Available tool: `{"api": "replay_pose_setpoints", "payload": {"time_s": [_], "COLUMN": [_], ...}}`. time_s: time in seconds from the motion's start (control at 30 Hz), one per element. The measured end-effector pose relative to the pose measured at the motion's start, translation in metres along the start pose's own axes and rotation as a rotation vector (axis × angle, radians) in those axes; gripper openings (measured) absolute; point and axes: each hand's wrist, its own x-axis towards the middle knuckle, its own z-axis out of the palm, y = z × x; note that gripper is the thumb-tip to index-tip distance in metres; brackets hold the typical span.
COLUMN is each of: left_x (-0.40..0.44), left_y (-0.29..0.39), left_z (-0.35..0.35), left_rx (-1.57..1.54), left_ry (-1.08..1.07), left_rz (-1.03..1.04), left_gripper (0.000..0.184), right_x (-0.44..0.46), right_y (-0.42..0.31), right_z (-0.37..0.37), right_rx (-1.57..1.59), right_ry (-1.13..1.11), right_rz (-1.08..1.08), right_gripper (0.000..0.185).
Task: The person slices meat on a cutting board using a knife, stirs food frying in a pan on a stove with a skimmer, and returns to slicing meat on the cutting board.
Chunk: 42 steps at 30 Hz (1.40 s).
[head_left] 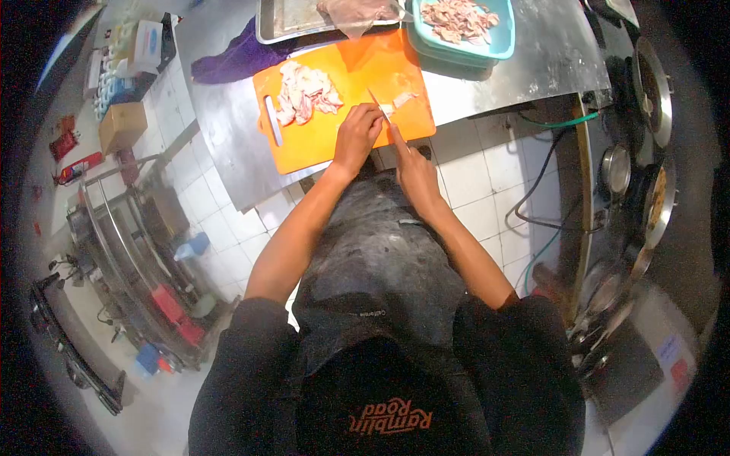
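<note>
My right hand (415,171) is wrapped round the handle of a knife (377,102), its blade pointing away from me over the orange cutting board (365,80). Close by on the left, my left hand (359,135) has its fingers curled down at the blade, on a piece of raw meat mostly hidden under the fingertips. A small pale strip of meat (405,99) lies just right of the blade. On the board's left half sits a heap of pale pink raw meat pieces (306,93).
Beyond the board on the steel table (525,80) stand a metal tray (289,21) with bagged meat (356,14) and a turquoise tub (499,47) of cut meat. A purple cloth (236,57) lies at left. Pans (654,91) line the right side; a metal cart (129,235) stands at left.
</note>
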Motion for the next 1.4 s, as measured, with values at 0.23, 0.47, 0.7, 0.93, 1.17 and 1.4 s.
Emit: {"api": "replay_pose_setpoints", "payload": {"time_s": [0.23, 0.47, 0.7, 0.93, 1.17, 1.4], "left_x": [0.001, -0.007, -0.013, -0.012, -0.008, -0.008], "left_y": [-0.005, -0.009, -0.011, -0.016, -0.014, -0.014], "left_z": [0.004, -0.021, -0.037, -0.026, -0.030, -0.025], "left_rx": [-0.012, -0.120, -0.098, -0.109, -0.062, 0.006], "left_ry": [0.029, 0.014, -0.005, -0.021, -0.062, -0.060], "left_rz": [0.020, -0.001, 0.064, 0.005, 0.051, 0.049], "left_gripper": [0.010, 0.012, 0.013, 0.011, 0.010, 0.012], "right_x": [-0.053, -0.071, -0.033, -0.039, -0.014, 0.009], "right_y": [0.007, -0.004, -0.028, -0.028, -0.027, -0.034], "right_z": [-0.021, -0.061, -0.035, -0.018, 0.007, 0.011], "right_rx": [-0.076, -0.019, 0.010, -0.040, -0.011, 0.010], "right_ry": [-0.151, -0.122, -0.079, -0.106, -0.073, -0.048], "right_rz": [0.104, 0.134, 0.152, 0.088, 0.069, 0.072], "right_gripper": [0.088, 0.080, 0.075, 0.082, 0.081, 0.081]}}
